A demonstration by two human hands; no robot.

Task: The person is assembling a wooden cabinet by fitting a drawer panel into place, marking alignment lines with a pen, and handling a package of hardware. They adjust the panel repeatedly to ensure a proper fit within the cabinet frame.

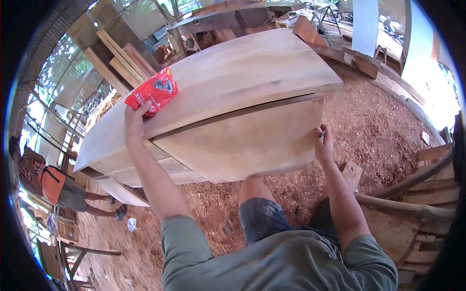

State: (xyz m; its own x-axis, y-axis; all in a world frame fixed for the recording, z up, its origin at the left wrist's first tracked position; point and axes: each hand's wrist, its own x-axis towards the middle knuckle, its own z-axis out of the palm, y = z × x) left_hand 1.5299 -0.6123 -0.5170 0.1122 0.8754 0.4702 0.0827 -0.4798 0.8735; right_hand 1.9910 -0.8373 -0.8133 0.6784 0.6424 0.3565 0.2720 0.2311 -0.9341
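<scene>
My right hand (325, 145) was curled round a small dark piece (321, 134), too small to name, beside the right edge of the pale front panel (242, 138). I judged the step to be work at that edge, the next move calling for steady fingers there. The panel sat under the cabinet top (238, 68), smooth, faintly smudged, a dark gap above it. Beyond, my left hand (136, 119) gripped a glossy, crumpled red packet (158, 91) over that top, thumb uppermost. Planks (119, 58) leaned farther off.
</scene>
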